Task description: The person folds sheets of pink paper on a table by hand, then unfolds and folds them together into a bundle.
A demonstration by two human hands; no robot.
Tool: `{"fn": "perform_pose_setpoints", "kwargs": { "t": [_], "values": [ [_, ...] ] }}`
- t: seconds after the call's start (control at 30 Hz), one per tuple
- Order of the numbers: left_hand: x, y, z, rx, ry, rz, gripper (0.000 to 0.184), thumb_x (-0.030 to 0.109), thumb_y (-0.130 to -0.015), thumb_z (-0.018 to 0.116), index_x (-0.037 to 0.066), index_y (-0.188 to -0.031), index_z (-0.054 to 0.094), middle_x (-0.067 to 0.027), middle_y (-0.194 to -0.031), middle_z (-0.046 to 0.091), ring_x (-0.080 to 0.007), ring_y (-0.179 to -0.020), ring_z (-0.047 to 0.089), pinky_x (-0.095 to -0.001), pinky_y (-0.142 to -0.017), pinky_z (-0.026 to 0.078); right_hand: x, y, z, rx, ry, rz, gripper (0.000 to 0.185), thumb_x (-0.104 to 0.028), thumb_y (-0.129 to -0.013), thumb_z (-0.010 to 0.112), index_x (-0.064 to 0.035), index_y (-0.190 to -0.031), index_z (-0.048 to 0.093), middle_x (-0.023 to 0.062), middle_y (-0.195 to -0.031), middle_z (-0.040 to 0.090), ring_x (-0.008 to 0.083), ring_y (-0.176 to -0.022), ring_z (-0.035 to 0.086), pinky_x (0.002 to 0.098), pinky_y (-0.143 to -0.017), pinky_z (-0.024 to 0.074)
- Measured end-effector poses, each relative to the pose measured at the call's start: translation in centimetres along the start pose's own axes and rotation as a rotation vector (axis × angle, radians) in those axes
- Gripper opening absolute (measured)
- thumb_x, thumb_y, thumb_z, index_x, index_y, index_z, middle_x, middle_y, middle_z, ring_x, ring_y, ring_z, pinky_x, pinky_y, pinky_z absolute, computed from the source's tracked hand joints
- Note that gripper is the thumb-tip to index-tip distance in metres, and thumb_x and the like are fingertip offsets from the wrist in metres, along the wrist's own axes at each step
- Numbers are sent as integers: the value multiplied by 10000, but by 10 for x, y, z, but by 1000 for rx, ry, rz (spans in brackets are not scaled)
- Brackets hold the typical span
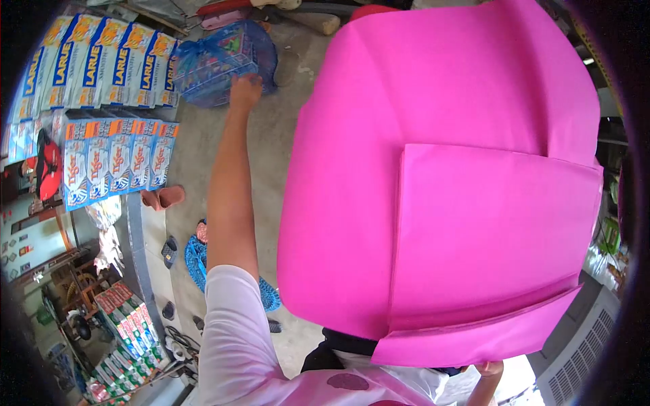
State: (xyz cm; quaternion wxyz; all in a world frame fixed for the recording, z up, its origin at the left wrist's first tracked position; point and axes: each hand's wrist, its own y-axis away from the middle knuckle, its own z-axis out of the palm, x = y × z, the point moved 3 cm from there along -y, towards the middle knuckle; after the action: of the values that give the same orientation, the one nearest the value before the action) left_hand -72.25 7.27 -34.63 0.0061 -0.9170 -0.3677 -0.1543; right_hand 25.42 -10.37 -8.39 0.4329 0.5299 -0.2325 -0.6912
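Note:
My left arm reaches far forward, and my left hand (pixel 246 91) is closed at the near side of a blue see-through plastic bag (pixel 203 71) with patterned boxes inside. A large bright pink stack of folded sheets (pixel 494 230), paper or cloth I cannot tell, fills the right half of the view. Beneath its near edge is my right hand (pixel 489 369), fingers curled against the sheets and mostly hidden by them.
Larue cartons (pixel 95 61) and Tiger cartons (pixel 118 155) line the left side. Brown slippers (pixel 162 197), a dark sandal (pixel 169 250) and a blue patterned cloth item (pixel 196 260) lie on the concrete floor (pixel 281 155). A grey louvred panel (pixel 579 345) stands at lower right.

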Motion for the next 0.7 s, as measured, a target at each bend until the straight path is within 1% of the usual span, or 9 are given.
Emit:
{"fn": "perform_pose_setpoints", "kwargs": {
  "t": [0.13, 0.17, 0.2, 0.27, 0.33, 0.43, 0.53, 0.6, 0.7],
  "values": [
    [11, -14, 25, -130, -287, 24, 608, 547, -930, 607, 111, -1351, 659, -312, -1580, 373, -486, -1508, 272, -498, -1203, 334, 3, 2, -15, 44, 62, 22, 628, -340, -806, 887, 3, -1255, 615, 149, -966, 718, 326, -833, 714, 429, -592, 605],
    [15, -16, 29, -107, -351, 63, 613, 543, -930, 608, 99, -1350, 657, -314, -1584, 363, -485, -1500, 287, -498, -1196, 345, 5, 2, -18, 57, 76, 26, 624, -340, -804, 888, 2, -1251, 616, 146, -964, 718, 322, -832, 713, 427, -592, 603],
    [-1, -25, 45, -82, -412, 99, 618, 540, -930, 609, 87, -1348, 655, -316, -1588, 353, -484, -1493, 303, -499, -1188, 355, 5, 3, -21, 68, 92, 32, 621, -339, -803, 889, 0, -1247, 617, 144, -961, 717, 318, -830, 712, 426, -593, 602],
    [-9, -25, 62, -37, -388, 83, 636, 538, -927, 614, 64, -1349, 649, -311, -1581, 365, -473, -1474, 342, -499, -1172, 374, 6, 5, -25, 89, 118, 48, 615, -338, -800, 891, -2, -1238, 620, 139, -955, 716, 310, -827, 709, 422, -594, 598],
    [-3, -26, 62, 21, -213, -11, 662, 540, -919, 623, 41, -1353, 641, -297, -1557, 410, -452, -1452, 389, -499, -1156, 391, 7, 7, -29, 106, 141, 54, 608, -337, -798, 893, -5, -1229, 623, 133, -950, 715, 302, -824, 707, 419, -594, 595],
    [-11, -33, 54, 49, -213, 10, 682, 532, -909, 638, 22, -1361, 632, -273, -1507, 483, -420, -1412, 452, -502, -1142, 400, 9, 7, -33, 114, 175, 56, 598, -335, -794, 896, -9, -1216, 627, 126, -941, 714, 291, -820, 703, 413, -596, 589],
    [-35, -53, 57, -115, -175, 16, 677, 542, -907, 642, 40, -1361, 641, -252, -1481, 523, -398, -1405, 470, -494, -1155, 389, 10, 8, -37, 118, 207, 54, 588, -334, -790, 899, -12, -1203, 631, 118, -933, 713, 279, -815, 700, 408, -597, 584],
    [-29, -52, 54, -58, -22, -28, 695, 565, -901, 640, 43, -1360, 645, -245, -1479, 532, -402, -1413, 460, -496, -1158, 385, 10, 9, -39, 119, 232, 48, 582, -333, -787, 901, -15, -1195, 634, 113, -927, 712, 271, -812, 698, 405, -598, 580],
    [-19, -55, 46, -60, 30, 19, 718, 585, -884, 656, 42, -1355, 652, -256, -1465, 543, -413, -1425, 442, -496, -1164, 378, 14, 9, -41, 119, 267, 45, 572, -331, -783, 904, -19, -1182, 638, 105, -919, 710, 260, -807, 694, 399, -599, 575]
  ]
}}
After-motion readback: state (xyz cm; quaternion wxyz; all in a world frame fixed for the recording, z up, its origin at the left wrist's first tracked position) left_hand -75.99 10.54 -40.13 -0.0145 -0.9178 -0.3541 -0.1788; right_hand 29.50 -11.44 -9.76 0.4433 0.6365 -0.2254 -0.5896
